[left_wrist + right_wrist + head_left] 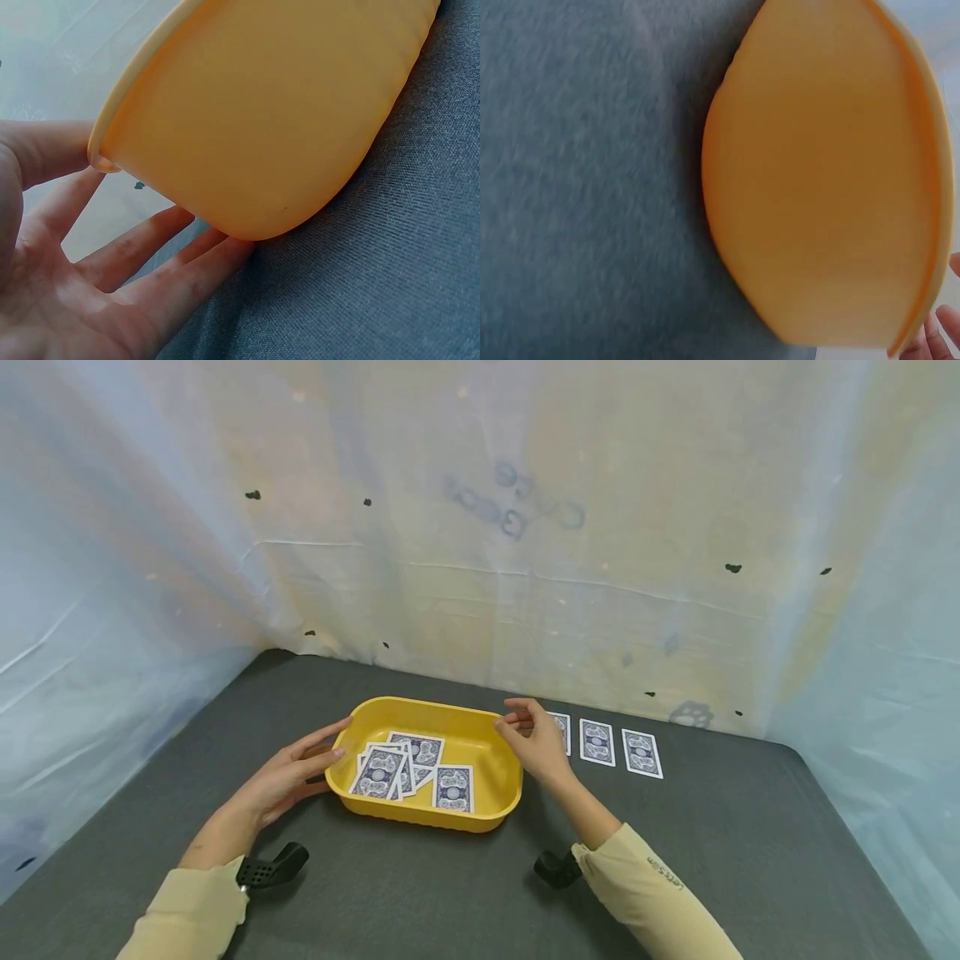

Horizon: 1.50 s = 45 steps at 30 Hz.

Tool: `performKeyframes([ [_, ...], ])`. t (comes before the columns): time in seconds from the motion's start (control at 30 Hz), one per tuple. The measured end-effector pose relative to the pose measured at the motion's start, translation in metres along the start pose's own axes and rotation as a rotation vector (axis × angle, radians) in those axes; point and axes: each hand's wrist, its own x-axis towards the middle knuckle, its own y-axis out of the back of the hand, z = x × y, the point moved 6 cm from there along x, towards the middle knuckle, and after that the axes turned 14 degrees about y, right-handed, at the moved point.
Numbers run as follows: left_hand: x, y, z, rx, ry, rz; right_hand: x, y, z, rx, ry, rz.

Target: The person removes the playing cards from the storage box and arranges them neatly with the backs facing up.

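Tub (480,739), yellow plastic, sits between my hands with loose cards (408,764) inside; three more cards (611,745) lie just beyond my right hand (534,745). My left hand (288,772) lies flat against the near end wall, fingers straight; right fingertips pinch the far rim. I judge it light, stiff and slick, best taken by both end rims.

Yellow tray (495,777) — smooth moulded plastic, faint sheen. Playing cards (411,766) — glossy printed card, blue patterned backs. Table covering (750,843) — dark grey cloth, matt, slightly fuzzy weave. Backdrop (480,543) — thin translucent plastic sheeting, wrinkled.
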Motion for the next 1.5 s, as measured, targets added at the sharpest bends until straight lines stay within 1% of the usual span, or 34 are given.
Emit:
performKeyframes([
  [0.2, 0.0, 0.0, 0.001, 0.001, 0.009, 0.009, -0.001, -0.012, -0.009, -0.001, 0.024, -0.055],
  [0.5, 0.002, -0.001, 0.001, -0.005, 0.021, 0.008, -0.001, -0.031, -0.015, -0.014, 0.05, -0.164],
  [0.6, 0.002, -0.001, 0.001, -0.007, 0.022, 0.005, -0.001, -0.036, -0.016, -0.027, 0.048, -0.195],
  [0.8, 0.002, 0.001, 0.0, -0.003, 0.017, 0.002, -0.001, -0.045, -0.019, -0.026, 0.037, -0.223],
  [0.97, 0.001, 0.001, 0.001, -0.002, 0.013, 0.006, -0.002, -0.051, -0.02, -0.025, 0.046, -0.278],
  [1.07, 0.0, 0.001, 0.001, -0.001, 0.013, 0.008, -0.003, -0.054, -0.019, -0.048, 0.06, -0.315],
  [1.5, 0.0, 0.0, 0.002, -0.007, 0.02, 0.006, -0.011, -0.063, -0.018, -0.147, 0.058, -0.476],
])
